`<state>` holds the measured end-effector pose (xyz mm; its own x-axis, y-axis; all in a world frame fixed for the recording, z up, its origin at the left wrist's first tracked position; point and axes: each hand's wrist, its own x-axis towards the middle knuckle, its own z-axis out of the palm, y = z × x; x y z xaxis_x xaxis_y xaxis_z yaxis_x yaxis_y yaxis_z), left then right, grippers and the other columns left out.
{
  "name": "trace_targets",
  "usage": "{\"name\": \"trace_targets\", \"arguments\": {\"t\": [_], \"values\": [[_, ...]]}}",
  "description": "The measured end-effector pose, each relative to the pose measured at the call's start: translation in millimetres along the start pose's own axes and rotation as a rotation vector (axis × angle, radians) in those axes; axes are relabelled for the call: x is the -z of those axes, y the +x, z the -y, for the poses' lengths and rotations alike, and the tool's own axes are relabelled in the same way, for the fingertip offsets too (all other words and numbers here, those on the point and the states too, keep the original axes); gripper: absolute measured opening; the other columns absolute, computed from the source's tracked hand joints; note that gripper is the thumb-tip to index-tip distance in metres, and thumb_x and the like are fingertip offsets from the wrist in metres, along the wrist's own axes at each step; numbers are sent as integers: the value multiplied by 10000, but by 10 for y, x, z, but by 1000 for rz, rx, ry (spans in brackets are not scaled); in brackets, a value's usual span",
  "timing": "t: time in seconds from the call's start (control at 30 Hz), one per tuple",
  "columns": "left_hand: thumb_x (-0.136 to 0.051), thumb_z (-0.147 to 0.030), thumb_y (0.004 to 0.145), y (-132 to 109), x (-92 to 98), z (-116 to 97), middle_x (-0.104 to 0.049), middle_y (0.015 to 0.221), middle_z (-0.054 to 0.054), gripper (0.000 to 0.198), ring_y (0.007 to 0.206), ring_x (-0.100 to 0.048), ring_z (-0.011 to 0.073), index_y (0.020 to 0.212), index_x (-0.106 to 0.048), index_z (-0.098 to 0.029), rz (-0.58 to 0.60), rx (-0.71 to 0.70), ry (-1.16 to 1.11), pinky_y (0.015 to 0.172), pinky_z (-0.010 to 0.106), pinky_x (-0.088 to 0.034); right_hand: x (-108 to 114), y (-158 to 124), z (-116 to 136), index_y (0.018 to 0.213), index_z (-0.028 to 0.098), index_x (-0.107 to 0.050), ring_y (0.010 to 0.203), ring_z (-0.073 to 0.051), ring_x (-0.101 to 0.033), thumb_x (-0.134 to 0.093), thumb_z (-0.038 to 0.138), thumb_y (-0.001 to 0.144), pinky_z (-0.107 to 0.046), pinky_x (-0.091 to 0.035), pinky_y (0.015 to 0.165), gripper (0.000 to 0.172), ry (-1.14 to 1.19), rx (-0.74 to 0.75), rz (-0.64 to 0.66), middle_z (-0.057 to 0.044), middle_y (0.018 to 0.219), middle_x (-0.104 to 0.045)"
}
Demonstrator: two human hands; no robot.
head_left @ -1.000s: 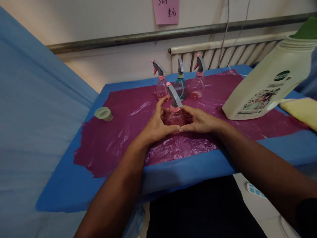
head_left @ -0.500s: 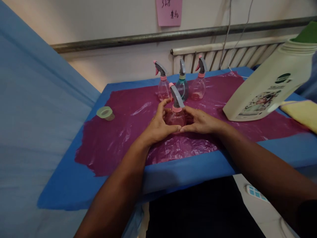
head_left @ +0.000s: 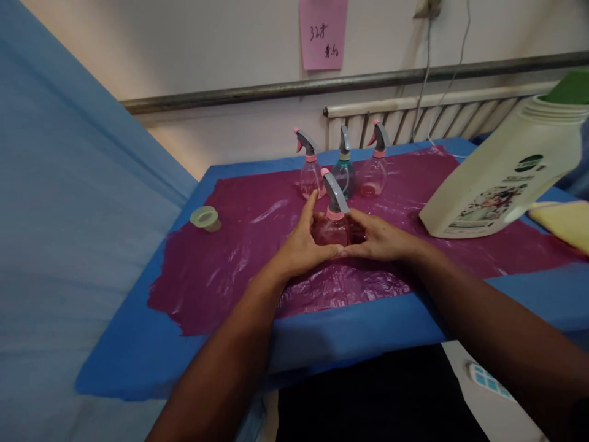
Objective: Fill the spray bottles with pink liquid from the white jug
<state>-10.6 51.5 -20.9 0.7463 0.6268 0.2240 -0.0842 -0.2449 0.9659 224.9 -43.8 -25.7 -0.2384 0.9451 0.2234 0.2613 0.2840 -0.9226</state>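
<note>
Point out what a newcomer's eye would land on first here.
Probably the big pale bottle, green at its top, standing toward the right of the purple sheet. Next, the left hand and right hand, curled around the near spray bottle with thumbs meeting in front. Beyond it stand three more spray bottles, the middle one teal.

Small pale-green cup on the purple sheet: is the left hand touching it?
Apart. The head view plainly shows bare purple sheet between the small pale-green cup and the left hand.
</note>
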Motion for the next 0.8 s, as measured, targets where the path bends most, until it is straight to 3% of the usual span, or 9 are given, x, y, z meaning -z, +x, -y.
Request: {"name": "trace_targets", "arguments": {"t": [0.2,0.3,0.37,0.43,0.53,0.67,0.8], "values": [[-1046,-294,763,-9,-92,-12,-581,1653,146,1241,1565,-586,430,1795,-364,-394,-105,-8,33,1352,729,-436,37,-55,101,1724,363,-536,1519,-391,-680,-922,540,954,-636,-586,1271,880,-40,-2,0,-115,1694,-656],[-1015,-280,786,-12,-148,-37,-599,1664,149,1026,1578,-582,405,1675,-503,-313,-171,-5,43,1382,687,-408,99,-71,164,1741,400,-515,1650,-383,-561,-887,539,990,-657,-484,1361,850,-22,39,-91,-108,1807,-547],[-980,-262,802,-20,-172,-65,-650,1608,144,852,1532,-622,390,1558,-588,-275,-211,20,118,1353,655,-449,137,-52,220,1695,387,-567,1668,-375,-540,-889,553,988,-652,-489,1357,794,-5,87,-207,-119,1779,-580],[-961,-257,808,-34,-192,-98,-689,1535,133,749,1476,-658,372,1481,-631,-257,-237,40,211,1310,607,-494,151,-16,306,1605,348,-648,1584,-368,-629,-915,562,965,-622,-560,1293,725,-21,113,-323,-135,1657,-688],[-986,-294,794,-63,-217,-141,-683,1515,117,756,1455,-661,358,1464,-638,-257,-233,55,300,1274,540,-522,107,44,497,1423,297,-759,1276,-326,-800,-952,565,927,-558,-661,1137,596,-105,115,-447,-115,1381,-825],[-1006,-369,807,-90,-231,-150,-671,1524,106,777,1428,-669,355,1479,-627,-275,-222,96,320,1223,525,-554,-6,97,749,1169,274,-838,1030,-281,-817,-937,557,938,-470,-695,937,378,-256,100,-498,-70,1157,-866],[-1010,-369,803,-88,-218,-123,-669,1519,99,793,1424,-671,358,1486,-615,-291,-225,112,335,1195,541,-565,-52,138,814,1123,264,-841,955,-256,-801,-912,551,957,-431,-675,868,340,-310,105,-499,-60,1106,-870]]}}
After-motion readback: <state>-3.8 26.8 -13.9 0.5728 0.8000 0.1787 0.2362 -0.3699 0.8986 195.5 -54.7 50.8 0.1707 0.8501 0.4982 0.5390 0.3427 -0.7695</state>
